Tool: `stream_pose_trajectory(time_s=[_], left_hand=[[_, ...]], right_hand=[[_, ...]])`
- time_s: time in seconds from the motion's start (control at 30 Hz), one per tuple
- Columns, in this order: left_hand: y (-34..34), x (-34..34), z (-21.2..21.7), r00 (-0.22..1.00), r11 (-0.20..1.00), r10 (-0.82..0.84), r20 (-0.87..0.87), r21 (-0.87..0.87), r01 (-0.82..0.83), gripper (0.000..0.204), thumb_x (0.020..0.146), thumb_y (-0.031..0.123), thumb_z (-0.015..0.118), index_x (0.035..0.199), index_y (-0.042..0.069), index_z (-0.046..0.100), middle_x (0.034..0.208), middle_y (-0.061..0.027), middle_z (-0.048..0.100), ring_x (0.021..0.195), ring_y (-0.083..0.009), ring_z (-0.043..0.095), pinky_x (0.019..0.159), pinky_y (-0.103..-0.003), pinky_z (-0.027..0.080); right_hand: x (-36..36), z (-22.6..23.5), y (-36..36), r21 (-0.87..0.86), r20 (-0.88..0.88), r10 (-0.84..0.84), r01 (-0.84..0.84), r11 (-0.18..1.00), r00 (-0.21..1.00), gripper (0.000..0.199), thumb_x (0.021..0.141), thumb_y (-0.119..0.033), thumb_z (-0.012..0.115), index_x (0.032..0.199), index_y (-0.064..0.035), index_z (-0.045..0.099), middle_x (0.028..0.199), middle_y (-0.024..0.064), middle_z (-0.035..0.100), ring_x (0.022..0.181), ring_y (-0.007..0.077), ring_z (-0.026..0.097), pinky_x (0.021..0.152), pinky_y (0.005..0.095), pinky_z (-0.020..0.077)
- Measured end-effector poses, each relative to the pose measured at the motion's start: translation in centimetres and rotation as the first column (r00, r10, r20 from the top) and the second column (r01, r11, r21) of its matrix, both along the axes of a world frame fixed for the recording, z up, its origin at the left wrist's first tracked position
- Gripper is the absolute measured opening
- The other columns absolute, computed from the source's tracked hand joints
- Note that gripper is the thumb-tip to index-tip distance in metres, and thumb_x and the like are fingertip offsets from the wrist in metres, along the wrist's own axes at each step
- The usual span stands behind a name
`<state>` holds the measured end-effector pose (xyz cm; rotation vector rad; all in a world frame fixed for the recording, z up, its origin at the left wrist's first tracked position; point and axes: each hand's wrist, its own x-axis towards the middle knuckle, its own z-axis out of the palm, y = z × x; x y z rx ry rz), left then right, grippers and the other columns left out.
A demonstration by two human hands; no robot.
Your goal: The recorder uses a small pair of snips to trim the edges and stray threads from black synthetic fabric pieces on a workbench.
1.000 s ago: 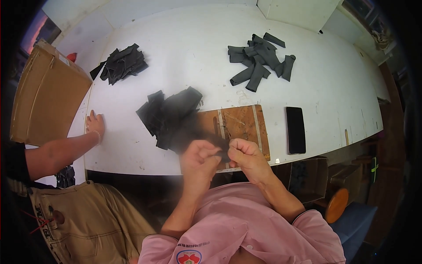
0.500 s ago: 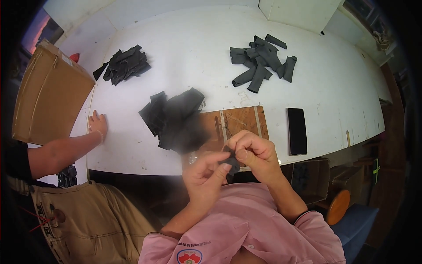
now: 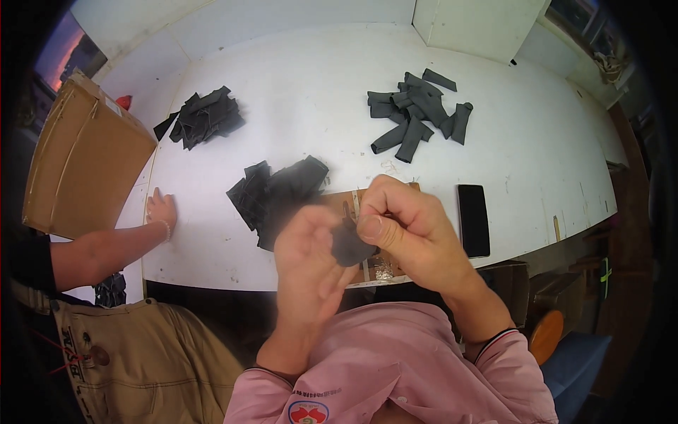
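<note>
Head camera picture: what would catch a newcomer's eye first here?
Two hands fill the middle close to the camera: the right hand pinches a small dark piece of material, and the blurred left hand meets it. Behind them the white table carries three dark heaps: rolled grey pieces far right, flat black pieces far left, another pile nearer. Another person's hand rests on the table's left edge.

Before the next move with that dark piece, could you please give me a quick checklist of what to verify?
1. Dark fabric piece pinched in right hand: ok.
2. Left hand also gripping it: cannot tell, blurred.
3. Flat stack of dark pieces on the white table, close to both hands: ok.
4. Wooden board under the hands uncovered: cannot tell, mostly hidden.
5. Co-worker's hand away from the stack: ok.
6. Black phone lying flat beside the board: ok.
</note>
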<state>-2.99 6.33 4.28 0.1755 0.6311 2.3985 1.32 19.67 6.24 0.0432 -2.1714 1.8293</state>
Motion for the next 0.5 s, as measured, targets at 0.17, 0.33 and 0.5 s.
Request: stream_pose_trajectory(time_s=[0.17, 0.33, 0.5], left_hand=[[0.0, -2.1, 0.1, 0.907, 0.72, -0.413, -0.081, 0.581, 0.38, 0.045, 0.062, -0.008, 0.048, 0.105, -0.005, 0.033, 0.083, -0.0171, 0.049, 0.03, -0.0059, 0.037, 0.028, -0.016, 0.023], [-0.1, -3.1, -0.3, 0.891, 0.866, -0.374, 0.257, 0.44, 0.237, 0.035, 0.086, 0.014, 0.037, 0.118, -0.002, 0.038, 0.073, -0.0101, 0.052, 0.035, -0.007, 0.03, 0.031, -0.019, 0.023], [0.6, -3.7, -8.5, 0.775, 0.846, -0.447, 0.446, 0.493, 0.204, 0.036, 0.085, 0.009, 0.037, 0.119, -0.003, 0.038, 0.083, -0.0112, 0.057, 0.029, -0.0044, 0.029, 0.028, -0.017, 0.023]], right_hand=[[-1.3, 3.0, -0.4, -0.409, 0.085, 0.259, -0.204, 0.89, 0.962, 0.022, 0.082, -0.021, 0.057, 0.073, -0.0018, 0.051, 0.062, -0.0045, 0.046, 0.058, 0.0021, 0.037, 0.049, 0.0189, 0.0319], [-2.7, 0.0, 1.1, -0.433, 0.229, 0.262, -0.143, 0.89, 0.938, 0.023, 0.084, -0.021, 0.053, 0.068, -0.0063, 0.046, 0.064, -0.0054, 0.04, 0.053, 0.0036, 0.031, 0.047, 0.0173, 0.0255], [-3.1, -8.1, 1.7, -0.726, 0.336, 0.341, 0.011, 0.688, 0.878, 0.021, 0.083, -0.022, 0.052, 0.068, -0.0072, 0.05, 0.06, -0.0036, 0.042, 0.05, 0.0034, 0.034, 0.042, 0.0174, 0.0248]])
